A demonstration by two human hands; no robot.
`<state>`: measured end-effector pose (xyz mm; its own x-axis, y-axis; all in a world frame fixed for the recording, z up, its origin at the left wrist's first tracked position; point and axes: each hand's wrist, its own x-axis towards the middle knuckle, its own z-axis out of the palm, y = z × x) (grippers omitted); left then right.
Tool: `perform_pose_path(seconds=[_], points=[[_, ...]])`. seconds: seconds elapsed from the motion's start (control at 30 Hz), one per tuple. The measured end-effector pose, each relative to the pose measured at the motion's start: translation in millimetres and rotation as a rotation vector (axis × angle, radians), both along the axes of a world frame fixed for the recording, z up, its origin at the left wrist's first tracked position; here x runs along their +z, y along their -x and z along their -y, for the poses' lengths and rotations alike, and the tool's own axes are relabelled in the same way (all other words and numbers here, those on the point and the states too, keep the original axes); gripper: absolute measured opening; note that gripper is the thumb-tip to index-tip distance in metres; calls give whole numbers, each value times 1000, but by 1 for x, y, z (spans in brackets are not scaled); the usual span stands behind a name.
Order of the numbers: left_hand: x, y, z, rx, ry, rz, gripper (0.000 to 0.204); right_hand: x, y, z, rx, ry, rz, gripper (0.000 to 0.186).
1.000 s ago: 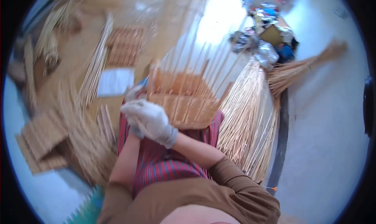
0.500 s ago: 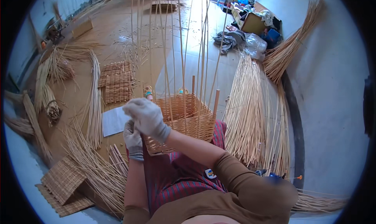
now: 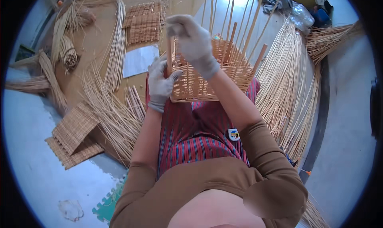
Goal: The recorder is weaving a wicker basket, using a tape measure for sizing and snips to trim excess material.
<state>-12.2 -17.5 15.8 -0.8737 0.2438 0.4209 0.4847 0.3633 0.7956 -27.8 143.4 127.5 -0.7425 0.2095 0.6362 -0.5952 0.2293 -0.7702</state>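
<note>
A square wicker basket (image 3: 207, 86) rests on my lap over a red striped cloth (image 3: 199, 146), with tall thin stakes rising from its sides and thicker wooden posts at the corners. My left hand (image 3: 162, 84), in a pale gray glove, grips the basket's left corner beside a wooden post (image 3: 169, 54), thumb bent over the weave. My gloved right hand (image 3: 190, 38) is raised above that corner, fingers curled at the top of the post; what is between them is hidden.
Woven mats (image 3: 74, 128), loose strips (image 3: 115, 124) and a white sheet (image 3: 139, 62) lie at the left. Woven squares (image 3: 144, 24) sit ahead. Long bundles of strips (image 3: 279, 88) lie at the right, below a heap of bags and clutter (image 3: 303, 16) near the wall.
My right hand has risen from near my left hand to the top of the corner post. My left hand now shows at the basket's corner. The view has also shifted.
</note>
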Motion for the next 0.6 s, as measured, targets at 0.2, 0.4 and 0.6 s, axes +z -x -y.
perform_pose_path(seconds=[0.2,0.4,0.6], points=[[22,-5,6,67,146,-106,41,-49,-119,-34,115,90,154,22],[27,-55,-23,239,425,-502,53,-93,-118,-68,-115,470,430,16],[34,-63,-49,90,780,-163,89,-37,-62,-54,-266,19,269,18]])
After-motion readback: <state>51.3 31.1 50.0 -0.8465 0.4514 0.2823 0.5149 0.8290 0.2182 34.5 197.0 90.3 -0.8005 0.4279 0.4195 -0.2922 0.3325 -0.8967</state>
